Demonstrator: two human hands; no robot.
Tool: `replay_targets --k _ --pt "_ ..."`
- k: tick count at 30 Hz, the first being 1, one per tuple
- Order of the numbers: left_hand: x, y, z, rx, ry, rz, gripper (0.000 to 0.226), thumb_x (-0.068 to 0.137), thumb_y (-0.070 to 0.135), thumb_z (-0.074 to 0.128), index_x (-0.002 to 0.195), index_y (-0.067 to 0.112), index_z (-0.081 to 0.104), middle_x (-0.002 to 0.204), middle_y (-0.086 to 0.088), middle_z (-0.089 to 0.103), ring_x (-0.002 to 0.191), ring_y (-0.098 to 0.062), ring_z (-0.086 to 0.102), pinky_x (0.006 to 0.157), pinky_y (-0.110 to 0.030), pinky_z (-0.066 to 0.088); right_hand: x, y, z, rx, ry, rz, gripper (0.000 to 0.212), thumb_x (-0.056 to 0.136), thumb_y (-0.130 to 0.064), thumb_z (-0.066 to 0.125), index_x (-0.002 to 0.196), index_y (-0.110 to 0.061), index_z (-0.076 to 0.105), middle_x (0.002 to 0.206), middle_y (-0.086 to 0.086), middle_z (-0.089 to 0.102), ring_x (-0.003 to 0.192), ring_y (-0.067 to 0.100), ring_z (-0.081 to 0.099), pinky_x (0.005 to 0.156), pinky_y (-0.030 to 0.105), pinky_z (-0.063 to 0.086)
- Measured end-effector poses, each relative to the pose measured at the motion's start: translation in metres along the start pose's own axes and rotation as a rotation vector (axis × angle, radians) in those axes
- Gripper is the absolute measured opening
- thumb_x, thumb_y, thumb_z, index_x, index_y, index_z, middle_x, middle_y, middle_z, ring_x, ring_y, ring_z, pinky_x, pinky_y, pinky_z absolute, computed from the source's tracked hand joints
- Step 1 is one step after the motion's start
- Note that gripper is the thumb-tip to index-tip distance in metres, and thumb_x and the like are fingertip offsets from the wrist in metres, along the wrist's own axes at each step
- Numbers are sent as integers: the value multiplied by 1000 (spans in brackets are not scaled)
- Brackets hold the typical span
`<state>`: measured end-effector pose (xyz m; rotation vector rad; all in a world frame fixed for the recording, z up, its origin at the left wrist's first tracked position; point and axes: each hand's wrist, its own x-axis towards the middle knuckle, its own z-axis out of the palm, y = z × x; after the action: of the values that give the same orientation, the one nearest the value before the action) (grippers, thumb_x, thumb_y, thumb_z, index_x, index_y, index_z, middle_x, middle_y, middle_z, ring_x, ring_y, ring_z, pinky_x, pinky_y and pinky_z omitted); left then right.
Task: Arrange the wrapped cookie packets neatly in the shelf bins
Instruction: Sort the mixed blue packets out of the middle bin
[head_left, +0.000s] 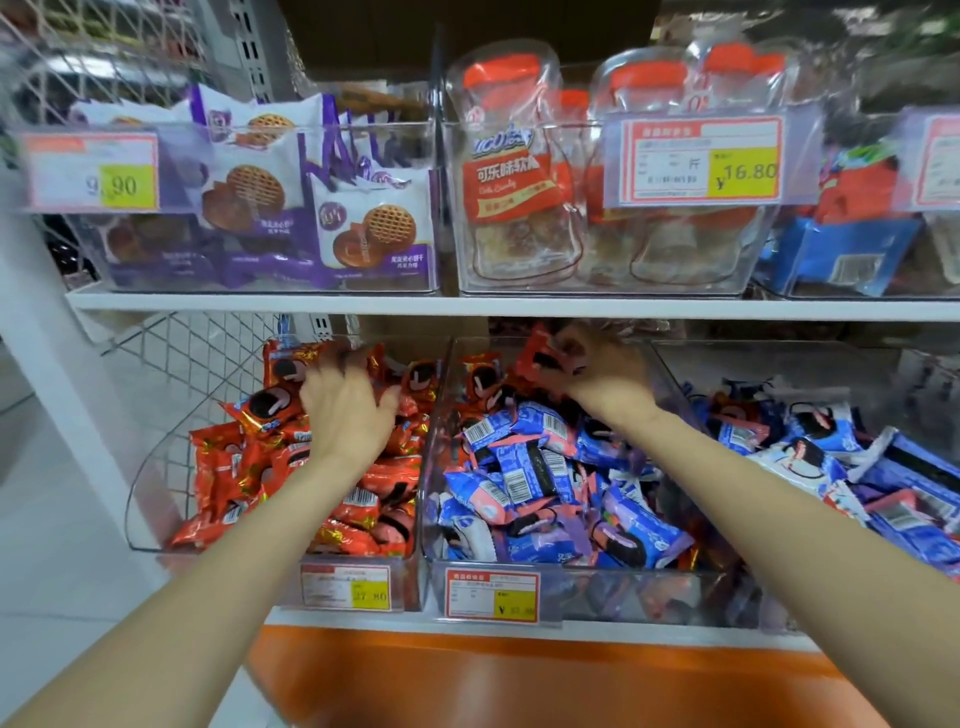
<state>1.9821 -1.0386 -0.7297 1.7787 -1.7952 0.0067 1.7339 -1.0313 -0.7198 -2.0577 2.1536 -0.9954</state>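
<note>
On the lower shelf stand clear bins. The left bin (156, 467) is heaped with red wrapped cookie packets (363, 499). The middle bin (434, 493) holds blue and pink packets (530, 467) with some red ones at its back. My left hand (348, 410) reaches into the left bin, fingers spread over the red packets at the back. My right hand (602, 374) is at the back of the middle bin and grips a red packet (545, 358) lifted above the pile.
A third bin (675, 374) at the right holds more blue packets. The upper shelf (363, 301) overhangs closely, carrying bins of purple biscuit packs (363, 228) and bottle-shaped candy bags (509, 182). Price tags (491, 595) hang on the bin fronts. White mesh closes the left side.
</note>
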Motion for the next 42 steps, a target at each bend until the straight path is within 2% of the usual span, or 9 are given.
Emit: replay_targets --k 5,10,15,18,23,28,34,38,42 --pt "-4 22 -3 -548 -169 155 39 91 33 56 123 11 53 113 -1 61 106 -19 56 83 -24 40 -1 -63 11 415 -196 -112 28 78 -24 74 102 -12 65 106 8 67 98 24 62 89 37 48" --pt "-2 11 -7 -532 -31 -27 44 89 20 61 127 7 43 103 -9 61 91 -26 57 73 -23 36 14 -85 28 517 -468 -206 44 81 -20 73 123 -18 61 120 -1 64 102 6 57 80 8 41" --pt "6 -7 -10 -153 57 -148 54 87 15 61 135 7 37 133 -26 39 126 -39 33 100 -41 31 45 -49 29 119 -221 -151 24 92 -22 56 110 -11 69 114 7 67 107 20 60 92 30 44" --pt "6 -10 -5 56 -5 -12 48 88 23 59 134 17 44 142 -20 28 131 -38 23 105 -43 23 51 -23 33 -33 -318 -169 26 88 -16 63 112 -10 67 116 10 66 110 26 59 94 33 44" --pt "3 -2 1 -3 -68 81 35 90 22 56 125 18 54 140 -15 32 130 -35 25 103 -39 23 46 -21 39 25 -478 -201 52 80 -8 71 129 -8 53 126 9 59 114 22 56 87 20 38" --pt "0 2 5 -75 -70 184 27 89 20 56 116 18 59 141 -8 31 132 -31 23 108 -35 20 54 -24 40 154 -508 -128 53 78 -4 72 125 -16 52 101 -1 64 94 15 58 80 27 42" --pt "-1 8 4 -172 -50 212 23 90 16 56 112 15 62 134 -9 36 129 -29 25 110 -34 21 62 -24 53 41 -409 -16 30 73 -15 79 101 -5 71 101 10 71 95 21 65 74 23 43" --pt "1 12 5 -209 -36 268 18 90 15 56 105 14 65 127 -6 44 125 -26 32 102 -30 27 59 -24 55 58 -335 20 18 78 -12 75 92 0 73 93 14 72 67 9 60 50 5 37" --pt "1 18 6 -248 -79 324 17 89 12 55 102 13 66 119 -5 54 116 -24 46 94 -30 36 54 -22 54 75 -217 -10 8 81 1 67 85 2 73 92 17 71 82 17 62 61 16 34"
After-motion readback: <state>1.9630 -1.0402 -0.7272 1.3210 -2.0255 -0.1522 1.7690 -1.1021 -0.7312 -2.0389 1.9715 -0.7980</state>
